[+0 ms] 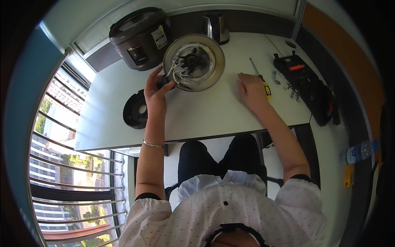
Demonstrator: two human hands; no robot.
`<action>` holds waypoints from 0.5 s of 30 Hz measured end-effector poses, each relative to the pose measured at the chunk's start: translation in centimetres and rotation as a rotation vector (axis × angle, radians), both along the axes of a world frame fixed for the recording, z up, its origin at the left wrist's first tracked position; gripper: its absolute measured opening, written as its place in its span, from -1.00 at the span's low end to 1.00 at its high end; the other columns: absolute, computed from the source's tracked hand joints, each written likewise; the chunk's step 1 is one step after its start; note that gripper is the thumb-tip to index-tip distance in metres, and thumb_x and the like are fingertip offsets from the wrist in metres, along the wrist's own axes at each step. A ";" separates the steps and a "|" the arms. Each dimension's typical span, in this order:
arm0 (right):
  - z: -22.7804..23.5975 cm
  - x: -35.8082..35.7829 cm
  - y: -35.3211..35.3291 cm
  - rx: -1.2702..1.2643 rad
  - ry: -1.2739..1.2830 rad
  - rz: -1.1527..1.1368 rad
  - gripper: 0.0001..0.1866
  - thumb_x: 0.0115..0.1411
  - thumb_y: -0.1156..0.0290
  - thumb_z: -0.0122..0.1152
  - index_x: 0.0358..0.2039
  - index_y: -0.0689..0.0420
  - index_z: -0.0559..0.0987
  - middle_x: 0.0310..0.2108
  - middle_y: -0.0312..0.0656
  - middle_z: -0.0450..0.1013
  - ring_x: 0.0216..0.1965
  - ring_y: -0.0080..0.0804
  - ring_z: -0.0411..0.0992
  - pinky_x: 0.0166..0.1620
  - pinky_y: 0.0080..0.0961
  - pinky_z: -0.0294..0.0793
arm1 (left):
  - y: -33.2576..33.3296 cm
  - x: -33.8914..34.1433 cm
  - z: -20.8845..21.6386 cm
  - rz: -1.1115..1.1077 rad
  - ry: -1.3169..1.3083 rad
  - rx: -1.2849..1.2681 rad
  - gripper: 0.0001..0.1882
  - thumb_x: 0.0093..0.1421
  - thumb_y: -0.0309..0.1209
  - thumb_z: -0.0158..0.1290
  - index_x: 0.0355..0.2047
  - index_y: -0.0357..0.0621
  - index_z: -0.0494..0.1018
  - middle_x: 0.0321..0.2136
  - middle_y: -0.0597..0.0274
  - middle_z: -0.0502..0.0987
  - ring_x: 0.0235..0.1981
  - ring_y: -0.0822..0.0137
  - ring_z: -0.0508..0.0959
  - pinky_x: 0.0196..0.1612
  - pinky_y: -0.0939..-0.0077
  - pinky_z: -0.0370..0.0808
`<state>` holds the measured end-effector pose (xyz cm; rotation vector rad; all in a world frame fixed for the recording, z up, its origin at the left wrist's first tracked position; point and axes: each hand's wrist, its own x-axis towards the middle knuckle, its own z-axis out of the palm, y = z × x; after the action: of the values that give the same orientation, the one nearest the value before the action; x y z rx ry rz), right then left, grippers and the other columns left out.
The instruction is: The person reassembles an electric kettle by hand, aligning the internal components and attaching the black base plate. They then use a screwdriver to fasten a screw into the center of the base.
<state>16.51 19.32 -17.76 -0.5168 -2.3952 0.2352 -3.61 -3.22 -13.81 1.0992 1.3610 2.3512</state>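
Steel round black-centred kettle-like body (209,62): gripped at its near left edge by the left hand (156,94).
White wires (176,69): exposed beside the left fingertips; opening looks done, refitting not.
Black round plastic cover (131,111): detached, left of the gripping wrist.
Yellow-black screwdriver (267,88): just right of the loosely curled right hand (252,91); cannot tell whether that hand holds anything.

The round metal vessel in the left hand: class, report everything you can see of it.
The round metal vessel looks silvery, its dulled, ring-marked face toward the camera. A black round fitting sits near the middle of that face, with curling white wires on its left. The grip of the left hand holds it at its lower-left edge. In view it overlaps the white desk; whether it touches the desk cannot be told.
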 end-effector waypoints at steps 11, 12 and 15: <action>5.3 -5.1 -0.7 -0.885 0.373 0.548 -0.26 0.20 -0.01 0.08 0.27 0.12 0.15 0.24 -0.05 0.13 0.18 -0.27 0.20 0.18 -0.44 0.18 | -0.1 -1.9 -0.8 -0.051 0.131 -0.129 -0.31 -0.11 -0.69 0.21 0.10 -0.23 0.28 -0.30 0.30 0.43 -0.25 0.47 0.42 -0.11 0.62 0.35; 5.3 -5.4 -1.2 -0.896 0.359 0.541 -0.26 0.19 -0.01 0.08 0.26 0.13 0.16 0.23 -0.04 0.15 0.18 -0.27 0.21 0.18 -0.43 0.17 | -0.2 -1.9 -1.0 -0.060 0.164 -0.151 -0.30 -0.11 -0.68 0.21 0.11 -0.22 0.28 -0.29 0.30 0.42 -0.24 0.47 0.42 -0.11 0.62 0.35; 4.8 -6.0 -2.1 -0.875 0.337 0.508 -0.26 0.19 -0.01 0.08 0.25 0.15 0.17 0.19 -0.03 0.19 0.17 -0.26 0.21 0.20 -0.41 0.13 | -0.1 -1.4 -1.9 0.000 0.301 -0.235 -0.26 -0.08 -0.66 0.22 0.16 -0.21 0.23 -0.27 0.28 0.44 -0.17 0.42 0.43 0.00 0.55 0.34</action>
<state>10.52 17.25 -12.94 -0.1914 -1.9533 1.4980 -5.04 -3.32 -15.73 1.4177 1.6845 2.0165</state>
